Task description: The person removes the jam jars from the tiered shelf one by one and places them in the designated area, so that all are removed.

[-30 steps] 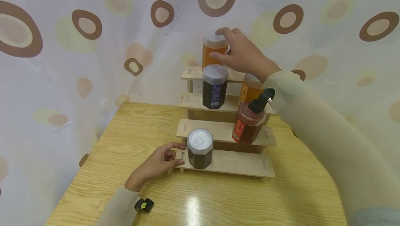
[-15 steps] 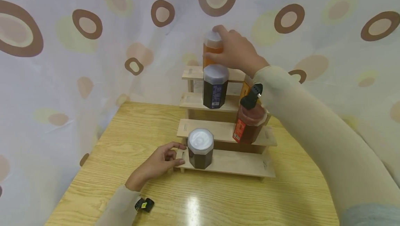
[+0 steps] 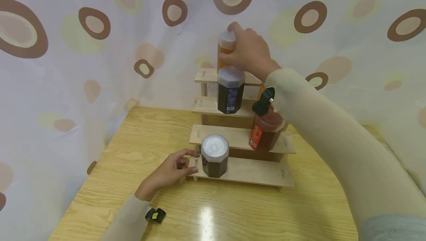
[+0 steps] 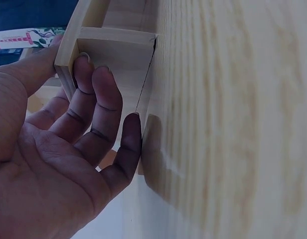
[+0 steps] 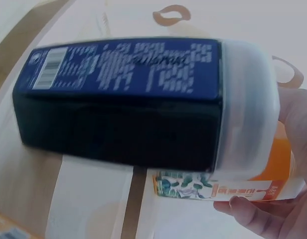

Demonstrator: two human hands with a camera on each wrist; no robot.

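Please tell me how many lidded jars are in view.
5: orange jar at the top shelf; blue-labelled jar and mostly hidden amber jar, second shelf; red-labelled jar, third shelf; brown jar, bottom shelf. The right sleeve may hide more.

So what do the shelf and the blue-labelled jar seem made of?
Shelf: matte wood, perhaps plywood, from its pale, flat boards. Blue-labelled jar: smooth, probably plastic, with a cloudy, translucent lid; its dark body could be glass.
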